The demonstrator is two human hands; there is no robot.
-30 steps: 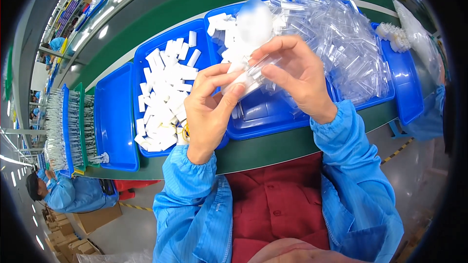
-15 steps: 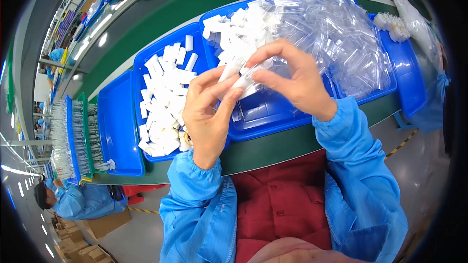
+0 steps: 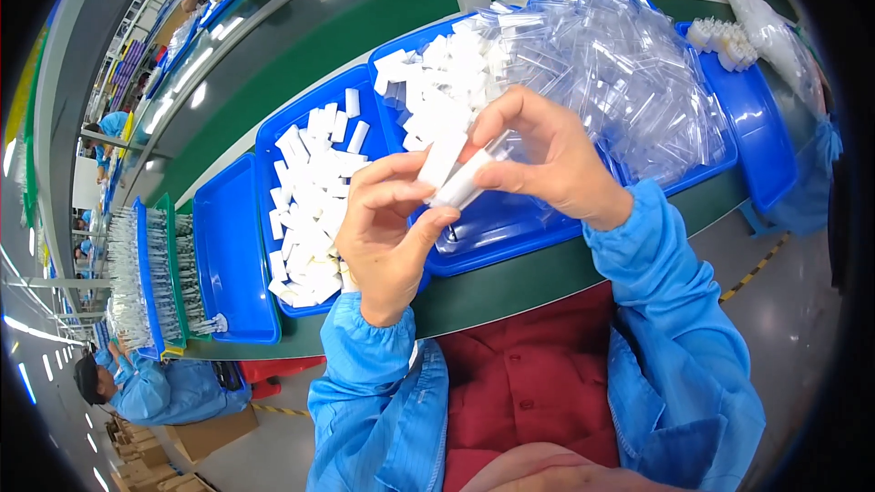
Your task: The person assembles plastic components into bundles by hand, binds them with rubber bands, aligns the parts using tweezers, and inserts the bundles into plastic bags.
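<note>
In front of my chest, my left hand (image 3: 387, 228) is closed on the lower end of a white tube (image 3: 458, 182). Pinched between the thumb and index finger of my right hand (image 3: 565, 164) is a clear plastic tube (image 3: 497, 148), lined up with the white one's upper end and seemingly around part of it. A second white tube (image 3: 442, 159) lies alongside, against my left fingertips. Below both hands is a blue tray (image 3: 510, 237) with white tubes (image 3: 447, 73) in its far left part. Clear tubes (image 3: 620, 82) are heaped to the right.
More white tubes (image 3: 310, 182) fill a blue tray (image 3: 365, 100) on the left. Beyond it stand another blue tray (image 3: 239, 246) and racks of clear parts (image 3: 128, 273). At right, white parts (image 3: 725, 41) sit by a blue tray (image 3: 752, 118). A co-worker (image 3: 173, 392) is at far left.
The tubes between my hands have tilted more upright, and the clear end by my right thumb now shows. Both hands stay close together. The view has shifted slightly.
</note>
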